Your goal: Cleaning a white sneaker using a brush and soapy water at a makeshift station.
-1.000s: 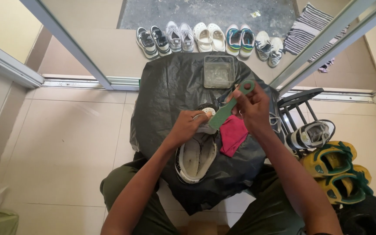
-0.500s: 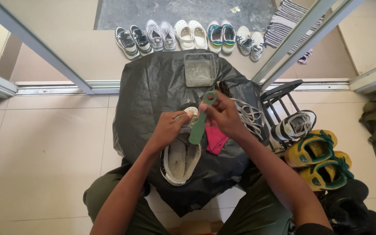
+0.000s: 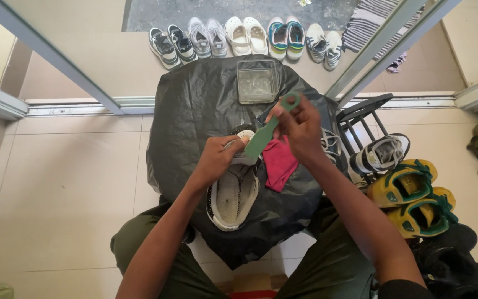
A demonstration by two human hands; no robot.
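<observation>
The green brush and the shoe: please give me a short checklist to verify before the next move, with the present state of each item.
1. Right hand grips the green brush by its handle: ok.
2. Left hand steadies the white shoe: ok.
3. Shoe lies on the black plastic sheet, not on bare floor: ok.
4. Clear water tub upright on the sheet: ok.
5. Pink cloth lies beside the shoe: ok.
6. Bristles wet or dry: cannot tell.

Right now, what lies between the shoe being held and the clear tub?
Head view: only bare black plastic sheet between the white shoe and the clear tub.
</observation>
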